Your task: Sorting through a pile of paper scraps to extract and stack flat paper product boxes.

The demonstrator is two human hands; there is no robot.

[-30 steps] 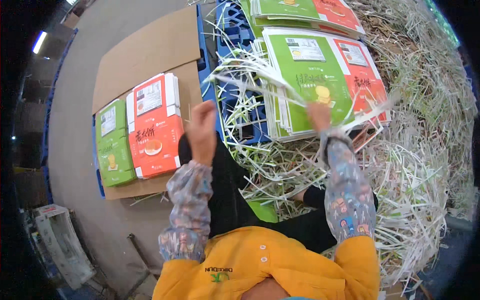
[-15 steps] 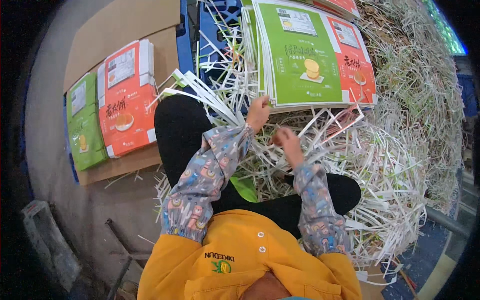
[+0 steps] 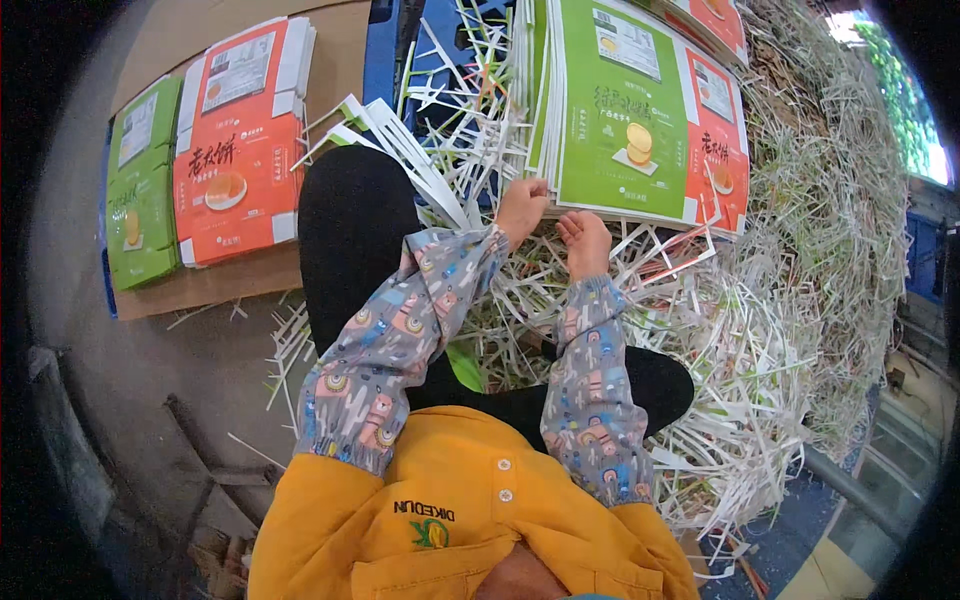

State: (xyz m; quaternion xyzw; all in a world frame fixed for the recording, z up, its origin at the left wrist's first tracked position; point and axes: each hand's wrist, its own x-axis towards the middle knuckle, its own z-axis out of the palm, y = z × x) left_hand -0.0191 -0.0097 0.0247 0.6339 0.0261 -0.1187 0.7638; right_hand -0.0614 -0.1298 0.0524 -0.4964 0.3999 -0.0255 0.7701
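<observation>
A thick stack of green and orange printed cardboard sheets [image 3: 625, 150] lies in front of me, its near edge toward my hands. My left hand [image 3: 522, 212] is at the stack's near left corner, fingers pinched together; whatever is between them is too small to make out. Close beside it, my right hand [image 3: 586, 245] meets the near edge with its fingers curled in. What those fingers hold, if anything, is hidden. Thin white paper offcut strips [image 3: 520, 310] lie tangled beneath both hands. Patterned sleeve covers wrap both of my forearms.
At left, flat green cartons [image 3: 145, 190] and orange cartons [image 3: 240, 150] sit in piles on brown cardboard [image 3: 285, 265]. A blue plastic pallet [image 3: 440, 70] shows behind the strips. A large heap of shredded offcuts [image 3: 800, 220] rises at right. My black-clad legs [image 3: 360, 230] flank the strips.
My right hand has moved forward to the stack's near edge, closer to my left hand. The left stays at the corner. The whole view has shifted slightly.
</observation>
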